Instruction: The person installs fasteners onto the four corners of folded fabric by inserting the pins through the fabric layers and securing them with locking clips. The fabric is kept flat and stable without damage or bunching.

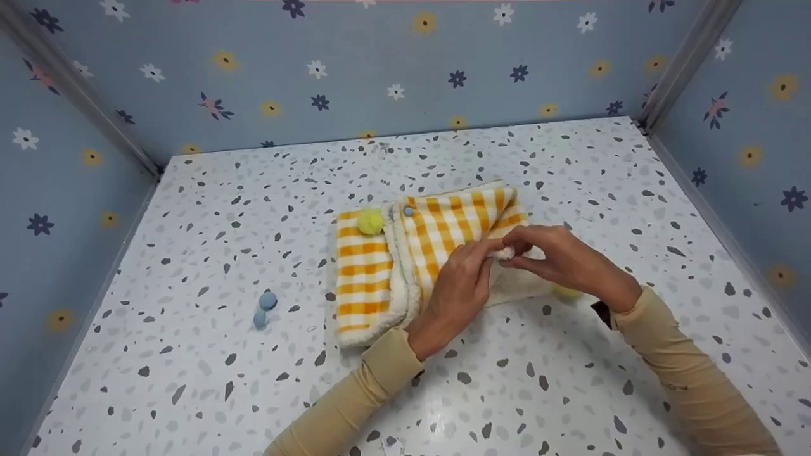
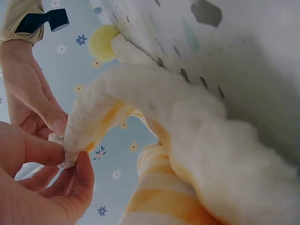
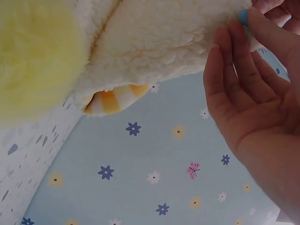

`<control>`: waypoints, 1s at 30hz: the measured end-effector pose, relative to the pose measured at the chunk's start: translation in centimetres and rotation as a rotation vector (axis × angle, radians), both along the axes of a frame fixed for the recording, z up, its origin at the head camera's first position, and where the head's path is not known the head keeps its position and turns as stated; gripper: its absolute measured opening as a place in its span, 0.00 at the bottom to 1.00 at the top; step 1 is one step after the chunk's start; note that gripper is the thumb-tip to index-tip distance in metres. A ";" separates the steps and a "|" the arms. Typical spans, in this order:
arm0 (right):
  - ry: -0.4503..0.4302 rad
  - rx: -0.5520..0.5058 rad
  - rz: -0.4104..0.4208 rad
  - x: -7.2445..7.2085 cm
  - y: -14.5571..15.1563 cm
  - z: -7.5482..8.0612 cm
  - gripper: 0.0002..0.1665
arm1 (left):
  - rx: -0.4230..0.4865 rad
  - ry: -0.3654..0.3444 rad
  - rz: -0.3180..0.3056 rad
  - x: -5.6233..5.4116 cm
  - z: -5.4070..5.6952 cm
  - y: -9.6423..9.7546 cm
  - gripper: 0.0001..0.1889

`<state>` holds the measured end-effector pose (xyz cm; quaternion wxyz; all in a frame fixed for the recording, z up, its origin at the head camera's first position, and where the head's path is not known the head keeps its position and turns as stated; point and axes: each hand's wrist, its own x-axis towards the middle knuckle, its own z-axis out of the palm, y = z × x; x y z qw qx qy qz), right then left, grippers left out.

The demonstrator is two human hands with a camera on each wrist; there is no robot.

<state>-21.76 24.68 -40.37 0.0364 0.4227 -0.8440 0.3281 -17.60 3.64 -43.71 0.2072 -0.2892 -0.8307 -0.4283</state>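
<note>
A yellow-and-white checked blanket (image 1: 364,278) with fluffy white lining lies folded on the table. A yellow pom-pom (image 1: 370,221) sits on its left part, and a small blue round fastener (image 1: 408,211) is on the upper fold. My left hand (image 1: 457,288) pinches the blanket's fleecy edge, which arches up in the left wrist view. Opposite it, my right hand (image 1: 557,256) pinches a blue knob (image 3: 243,17) against that edge between thumb and fingers. The knob is mostly hidden by the fingertips.
Two blue round pieces (image 1: 268,300) lie close together on the speckled table (image 1: 209,367), left of the blanket. Another yellow pom-pom (image 1: 567,292) shows below my right hand. Flower-patterned panels (image 1: 380,69) enclose the back and both sides.
</note>
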 end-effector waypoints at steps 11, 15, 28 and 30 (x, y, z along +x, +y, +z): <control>0.026 0.015 -0.003 0.5 -0.2 0.0 0.08 | -0.086 0.068 0.027 0.3 -0.2 0.1 0.09; 0.039 0.026 -0.002 0.5 -0.4 -0.2 0.06 | -0.120 0.103 0.071 0.5 -0.4 0.2 0.08; 0.094 0.038 -0.040 0.5 0.1 0.3 0.12 | -0.161 0.093 0.080 1.4 0.0 0.5 0.09; 0.109 0.030 -0.039 0.5 0.0 0.5 0.12 | -0.142 0.082 0.095 1.4 0.1 0.6 0.09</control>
